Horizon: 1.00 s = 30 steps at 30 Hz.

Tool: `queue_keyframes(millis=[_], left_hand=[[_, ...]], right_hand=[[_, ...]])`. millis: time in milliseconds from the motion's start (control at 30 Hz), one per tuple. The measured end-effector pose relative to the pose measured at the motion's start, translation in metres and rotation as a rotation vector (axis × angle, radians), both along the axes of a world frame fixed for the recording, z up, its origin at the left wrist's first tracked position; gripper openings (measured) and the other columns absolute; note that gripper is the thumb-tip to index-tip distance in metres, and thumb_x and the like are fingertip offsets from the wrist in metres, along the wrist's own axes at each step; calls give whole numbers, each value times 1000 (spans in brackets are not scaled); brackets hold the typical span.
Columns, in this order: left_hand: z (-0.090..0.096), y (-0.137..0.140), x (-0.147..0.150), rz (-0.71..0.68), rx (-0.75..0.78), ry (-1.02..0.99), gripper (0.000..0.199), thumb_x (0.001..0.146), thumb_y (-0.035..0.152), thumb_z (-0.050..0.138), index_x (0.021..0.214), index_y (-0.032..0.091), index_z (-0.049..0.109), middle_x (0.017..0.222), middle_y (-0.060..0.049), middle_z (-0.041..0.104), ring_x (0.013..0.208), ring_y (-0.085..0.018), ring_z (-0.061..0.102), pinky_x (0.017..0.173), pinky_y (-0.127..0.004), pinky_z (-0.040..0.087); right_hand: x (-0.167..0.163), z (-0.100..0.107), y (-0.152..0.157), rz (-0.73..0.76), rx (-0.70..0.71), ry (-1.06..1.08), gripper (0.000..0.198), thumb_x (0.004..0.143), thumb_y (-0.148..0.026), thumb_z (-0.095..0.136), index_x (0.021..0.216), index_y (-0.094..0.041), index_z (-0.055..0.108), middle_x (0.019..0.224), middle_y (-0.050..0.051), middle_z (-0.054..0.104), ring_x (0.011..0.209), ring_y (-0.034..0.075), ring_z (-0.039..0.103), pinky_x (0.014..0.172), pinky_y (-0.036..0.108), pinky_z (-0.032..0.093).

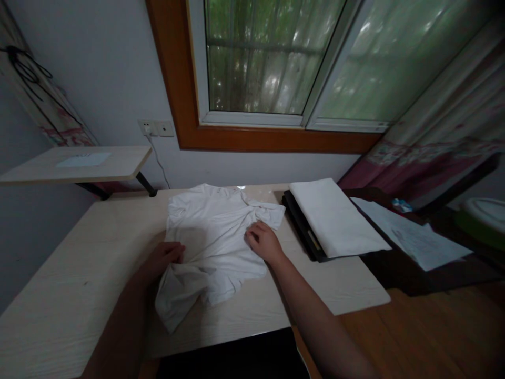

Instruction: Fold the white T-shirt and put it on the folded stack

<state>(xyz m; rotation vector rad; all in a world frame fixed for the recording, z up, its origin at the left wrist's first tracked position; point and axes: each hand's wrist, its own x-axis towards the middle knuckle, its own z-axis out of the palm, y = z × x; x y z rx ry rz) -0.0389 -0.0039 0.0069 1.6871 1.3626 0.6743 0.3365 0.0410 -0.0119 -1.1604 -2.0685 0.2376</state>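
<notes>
A rumpled white T-shirt (pixel 216 231) lies spread on the pale wooden table (pixel 79 258), its near left corner bunched and folded up. At the shirt's left edge, my left hand (pixel 165 257) has its fingers curled onto the cloth in a pinch. My right hand (pixel 263 239) rests at the right side, just below a sleeve, with its fingers closed on the fabric. Wrinkles run across the shirt between the two hands.
Right of the shirt, white paper (pixel 339 218) lies on a black folder (pixel 302 231). Printed sheets (pixel 414 237) rest on a dark surface beyond. A raised shelf (pixel 98 163) stands at the back left, near a wall socket (pixel 155 128) with a cable. The window (pixel 276 63) is behind.
</notes>
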Motion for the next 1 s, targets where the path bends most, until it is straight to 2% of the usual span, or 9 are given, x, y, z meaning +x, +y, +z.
queue_keyframes(millis=[200, 333, 467, 533, 633, 700, 767, 900, 1000], left_hand=[[4, -10, -14, -86, -180, 74, 47, 85, 65, 54, 73, 20, 61, 70, -2, 68, 66, -18, 61, 66, -29, 48], [8, -23, -21, -76, -362, 163, 48, 79, 69, 60, 77, 21, 62, 70, -3, 71, 61, -19, 64, 57, -27, 46], [18, -28, -26, -62, -488, 163, 51, 79, 70, 59, 93, 22, 66, 68, -3, 72, 58, -21, 67, 52, -27, 46], [23, -21, -25, -44, -365, 152, 53, 83, 66, 58, 109, 22, 68, 77, -5, 75, 66, -23, 71, 58, -31, 52], [23, 0, -18, 14, 19, 239, 45, 89, 58, 56, 112, 22, 72, 99, -9, 77, 87, -26, 74, 78, -38, 57], [17, 16, -9, 6, 251, 327, 39, 93, 50, 52, 112, 23, 73, 115, -10, 75, 105, -28, 70, 94, -42, 54], [8, 28, 1, -40, 408, 415, 38, 97, 43, 48, 117, 22, 72, 124, -11, 72, 117, -29, 65, 105, -47, 48], [-10, 37, 16, -55, 555, 603, 38, 98, 40, 49, 124, 21, 69, 127, -14, 69, 118, -33, 62, 107, -54, 45], [-13, 32, 18, -34, 598, 688, 37, 98, 41, 49, 124, 22, 68, 123, -14, 69, 118, -33, 60, 105, -53, 45]], right_hand=[[1, 1, -7, -230, 9, -223, 30, 100, -28, 54, 74, -22, 66, 78, 5, 68, 79, 20, 68, 73, 29, 47], [0, 5, -12, -353, -16, -342, 42, 102, -34, 53, 65, -22, 67, 71, 6, 71, 63, 20, 66, 62, 29, 44], [-1, 9, -14, -338, 28, -340, 37, 102, -31, 53, 71, -21, 69, 75, 8, 72, 67, 20, 66, 68, 31, 46], [-2, 11, -14, -278, 78, -303, 29, 102, -28, 53, 80, -21, 71, 82, 8, 72, 79, 22, 67, 76, 33, 47], [-4, 10, -13, -164, 121, -280, 20, 101, -26, 55, 95, -21, 73, 97, 10, 72, 95, 26, 64, 87, 38, 49], [-6, 9, -12, -84, 113, -284, 15, 99, -25, 59, 103, -22, 74, 107, 10, 71, 103, 27, 62, 92, 40, 49], [-8, 7, -12, -45, 91, -284, 15, 98, -25, 62, 109, -24, 73, 112, 8, 70, 106, 27, 61, 95, 42, 48], [-6, 10, -13, -74, 73, -322, 14, 100, -26, 61, 105, -24, 74, 108, 8, 70, 103, 26, 62, 91, 41, 48], [3, 16, -14, -107, 82, -379, 20, 102, -29, 58, 94, -22, 75, 97, 9, 71, 93, 25, 64, 86, 38, 47]])
